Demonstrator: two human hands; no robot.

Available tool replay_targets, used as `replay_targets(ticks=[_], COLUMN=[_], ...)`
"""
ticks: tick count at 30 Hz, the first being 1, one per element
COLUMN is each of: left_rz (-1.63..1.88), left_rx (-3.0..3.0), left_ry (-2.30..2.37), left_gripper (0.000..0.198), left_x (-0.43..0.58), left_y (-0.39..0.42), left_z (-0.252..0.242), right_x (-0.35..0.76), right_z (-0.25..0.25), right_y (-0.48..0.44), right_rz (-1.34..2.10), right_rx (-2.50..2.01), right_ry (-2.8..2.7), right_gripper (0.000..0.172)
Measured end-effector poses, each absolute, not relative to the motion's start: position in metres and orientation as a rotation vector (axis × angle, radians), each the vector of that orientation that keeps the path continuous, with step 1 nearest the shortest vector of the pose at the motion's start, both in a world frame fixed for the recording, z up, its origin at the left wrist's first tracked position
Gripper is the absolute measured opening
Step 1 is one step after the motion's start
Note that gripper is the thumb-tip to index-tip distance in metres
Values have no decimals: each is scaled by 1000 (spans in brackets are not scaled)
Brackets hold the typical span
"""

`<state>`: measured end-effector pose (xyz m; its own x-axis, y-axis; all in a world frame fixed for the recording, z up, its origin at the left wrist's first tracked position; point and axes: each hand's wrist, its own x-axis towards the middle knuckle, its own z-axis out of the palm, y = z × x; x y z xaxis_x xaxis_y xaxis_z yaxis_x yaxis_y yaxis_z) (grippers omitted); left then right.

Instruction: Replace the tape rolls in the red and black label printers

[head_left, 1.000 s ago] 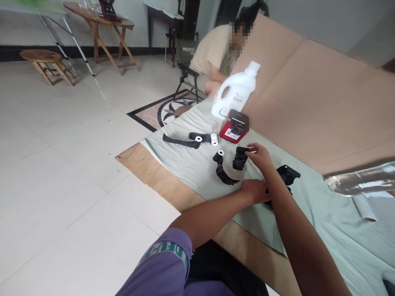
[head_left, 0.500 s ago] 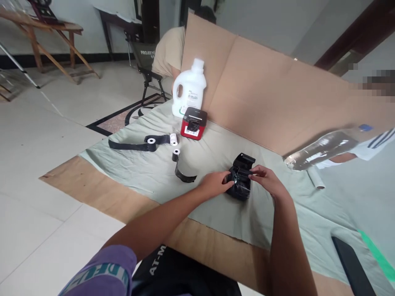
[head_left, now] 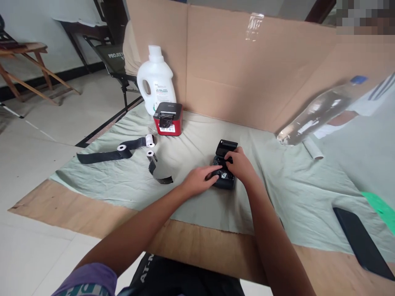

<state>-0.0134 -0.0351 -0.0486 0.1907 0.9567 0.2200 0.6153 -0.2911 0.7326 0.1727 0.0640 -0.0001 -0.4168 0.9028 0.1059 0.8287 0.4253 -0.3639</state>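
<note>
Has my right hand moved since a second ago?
Yes: judged against the red box, your right hand has moved farther away, to the right, and is now at the black device.

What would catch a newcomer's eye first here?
Probably the big white jug, standing at the cloth's far left, just behind a red-and-black box. Next, mid-cloth, the left hand and right hand at a small black device with its lid raised. A broad cardboard sheet rises behind.

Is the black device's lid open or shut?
Open: the lid stands raised at the far side of the black device, leaving its interior exposed.
</note>
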Motion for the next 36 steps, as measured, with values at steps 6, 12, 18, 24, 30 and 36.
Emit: replay_targets(ticks=[6, 12, 18, 24, 30, 36], left_rz=[1026, 1082, 1085, 1009, 949, 956], left_rx=[2023, 2144, 2208, 2213, 2167, 2120], left_ry=[1428, 1413, 1388, 1396, 1400, 1385], left_gripper=[40, 30, 29, 33, 33, 33], left_x=[-3, 0, -8, -10, -11, -11], left_y=[-36, -35, -36, -37, -36, -35], left_z=[-49, -52, -52, -49, -49, -51], right_x=[168, 178, 197, 190, 193, 195], right_z=[-4, 1, 34, 38, 26, 24], right_y=[71, 85, 69, 59, 68, 67], right_rz=[303, 604, 779, 772, 1012, 1344], right_rx=[-1610, -1325, -1234, -1361, -1535, -1637], right_ry=[-2027, -1886, -2371, -2485, -2287, -2101], right_gripper=[25, 37, 17, 32, 55, 56])
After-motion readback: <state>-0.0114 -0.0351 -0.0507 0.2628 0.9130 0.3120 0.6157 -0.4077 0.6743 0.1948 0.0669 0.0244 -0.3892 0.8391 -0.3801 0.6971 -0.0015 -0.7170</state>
